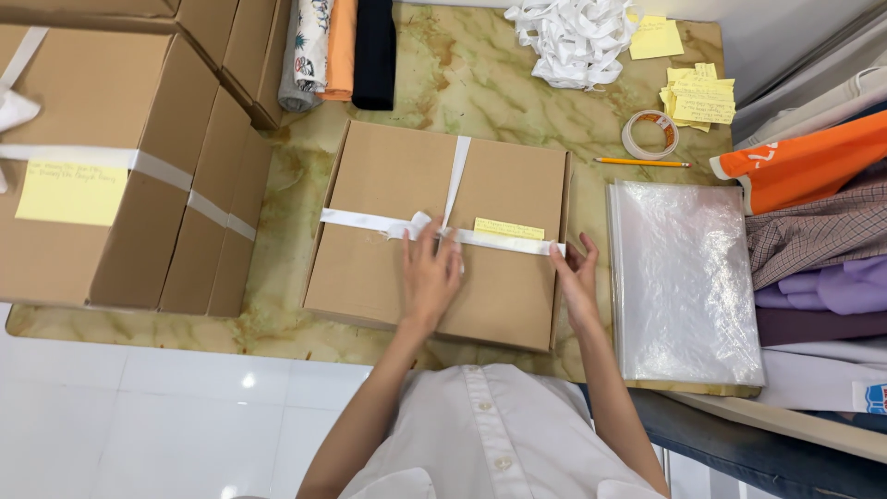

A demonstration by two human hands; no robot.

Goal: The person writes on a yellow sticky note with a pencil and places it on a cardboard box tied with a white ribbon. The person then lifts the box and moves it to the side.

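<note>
A flat brown cardboard box point(388, 194) lies in the middle of the marbled table, tied crosswise with a white ribbon point(360, 221). A small yellow note point(509, 228) is tucked under the ribbon. My left hand point(429, 273) rests flat on the box top, fingers on the ribbon near its knot. My right hand point(577, 280) touches the box's right edge where the ribbon wraps over.
Larger ribbon-tied boxes point(102, 166) stand at the left. Clear plastic bags point(684, 277) lie to the right, with folded clothes point(813, 231) beyond. At the back are a heap of white ribbon point(575, 37), yellow notes point(700, 96), a tape roll point(650, 134), a pencil point(641, 163) and folded fabrics point(337, 51).
</note>
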